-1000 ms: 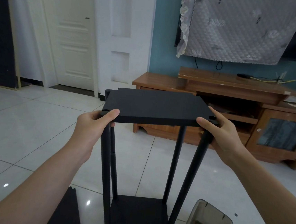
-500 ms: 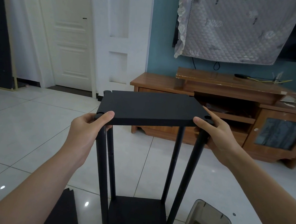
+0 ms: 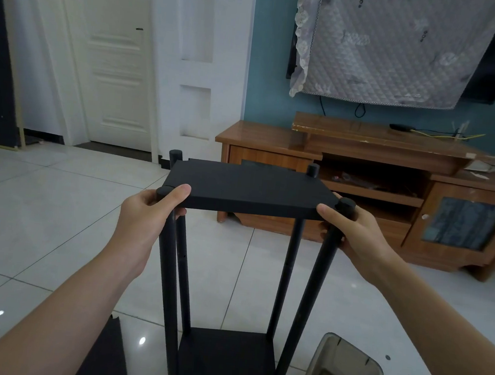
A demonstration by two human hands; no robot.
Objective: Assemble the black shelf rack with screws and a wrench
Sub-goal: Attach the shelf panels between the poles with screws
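Two hands, left hand (image 3: 146, 217) and right hand (image 3: 356, 237), pinch the front corners of the black shelf board (image 3: 249, 187) at the frame's middle, thumbs on top, probably to seat it level between the posts (image 3: 320, 273).

No text, label, brand mark or number can be read anywhere in view. The small dark marks scattered on the quilted cover (image 3: 374, 48) hanging on the wall are too blurred to tell whether they are letters or only pattern.
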